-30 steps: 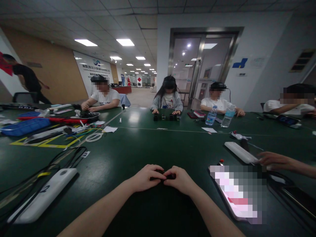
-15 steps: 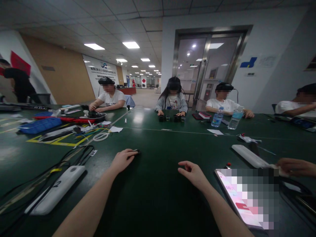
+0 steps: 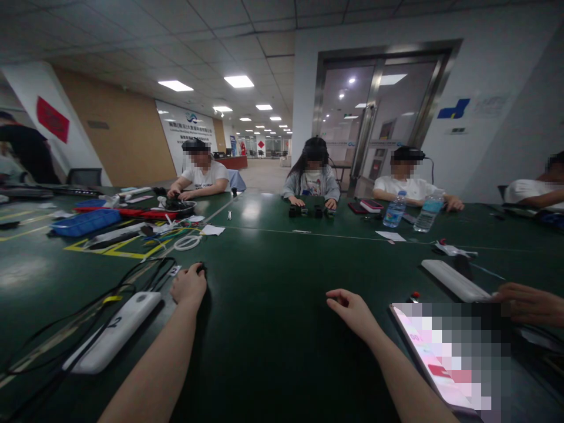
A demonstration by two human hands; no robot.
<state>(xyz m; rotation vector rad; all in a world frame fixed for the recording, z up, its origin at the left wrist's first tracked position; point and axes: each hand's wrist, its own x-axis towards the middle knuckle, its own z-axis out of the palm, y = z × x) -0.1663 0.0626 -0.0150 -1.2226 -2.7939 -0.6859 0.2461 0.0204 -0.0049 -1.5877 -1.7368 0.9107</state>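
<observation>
My left hand (image 3: 189, 285) is on the green table (image 3: 264, 329), its fingers closed on a small dark object (image 3: 201, 267). Most of that object is hidden by the fingers, so its kind cannot be made out. The hand is close to the black cables (image 3: 132, 270) and a small white tag marked 2 (image 3: 175, 271). My right hand (image 3: 352, 314) hovers low or rests over the table, fingers loosely curled, thumb apart from the index finger, nothing between them. To its right lies a lit phone or tablet (image 3: 423, 352), partly blurred out.
A white power bank-like box (image 3: 117, 332) marked 2 lies left of my left arm. Another white box (image 3: 453, 281) is at the right, near a co-worker's hand (image 3: 529, 302). Farther back are a blue tray (image 3: 86, 223), two water bottles (image 3: 394, 210) and several seated people wearing headsets.
My left hand has moved left and turned more upright, carrying the small dark object. My right hand keeps nearly the same place and pose. The view has shifted slightly.
</observation>
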